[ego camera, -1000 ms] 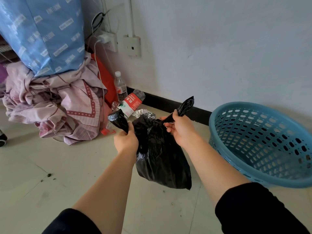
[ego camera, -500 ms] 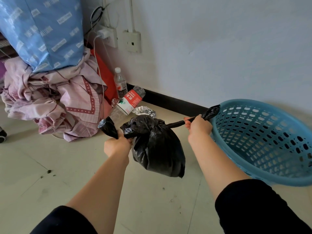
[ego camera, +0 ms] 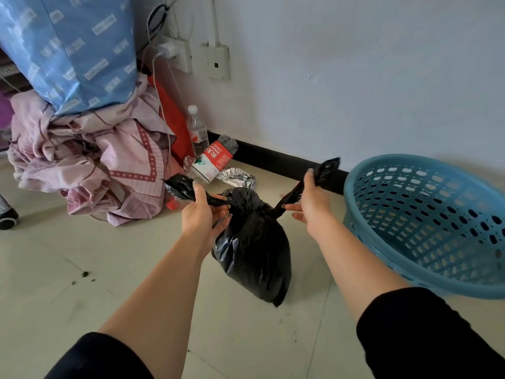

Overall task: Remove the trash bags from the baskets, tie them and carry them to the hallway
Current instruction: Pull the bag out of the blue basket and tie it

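A black trash bag [ego camera: 254, 247] hangs between my hands above the floor, bulging and knotted at its top. My left hand [ego camera: 203, 213] grips the bag's left tail, whose end sticks out past my thumb. My right hand [ego camera: 310, 202] holds the right tail, which runs up from the knot and pokes out above my fingers. A blue perforated basket [ego camera: 426, 225] lies tilted at the right, its inside bare of any bag.
A heap of pink bedding [ego camera: 90, 170] under a blue bag [ego camera: 68, 47] fills the left. Two plastic bottles [ego camera: 211, 158] and crumpled foil [ego camera: 236, 176] lie by the black skirting. Wall sockets [ego camera: 216, 61] with a charger cable hang above.
One second ago my hands were close together at the bag's neck. They pulled the two tails apart, tightening a knot, and have now come slightly back toward each other with the bag lower.
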